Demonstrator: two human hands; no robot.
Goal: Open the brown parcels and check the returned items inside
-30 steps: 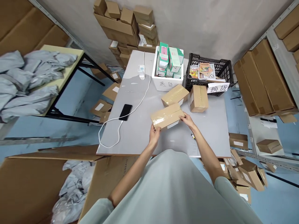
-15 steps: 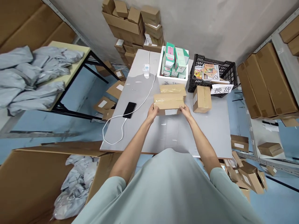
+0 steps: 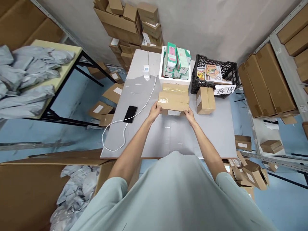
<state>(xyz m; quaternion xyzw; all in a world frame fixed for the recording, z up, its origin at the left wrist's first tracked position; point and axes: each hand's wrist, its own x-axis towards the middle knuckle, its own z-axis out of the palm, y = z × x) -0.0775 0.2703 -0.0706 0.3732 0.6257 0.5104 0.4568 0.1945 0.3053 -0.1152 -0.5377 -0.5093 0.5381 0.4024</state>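
Note:
Between my two hands is a taped cardboard box (image 3: 173,101) with a white label on its near side. My left hand (image 3: 154,111) grips its left end, and my right hand (image 3: 189,115) grips the near right corner. Just behind it, partly covered, lies another taped cardboard box (image 3: 175,88). To the right of my right hand a smaller cardboard box (image 3: 206,100) stands on the grey table (image 3: 158,138). A black phone (image 3: 130,114) with a white cable lies left of my left hand.
At the table's back stand a white foam box (image 3: 161,72) of green-and-white cartons and a black crate (image 3: 196,84) with a handwritten sign. A white plug (image 3: 146,72) lies nearby. Left are a side table of grey bags (image 3: 36,70) and a large open carton (image 3: 29,189). Shelves (image 3: 276,51) stand right.
The view has shifted slightly, so most things appear a little further left. The held box has tilted, showing more of its top. Both hands keep their grip on it.

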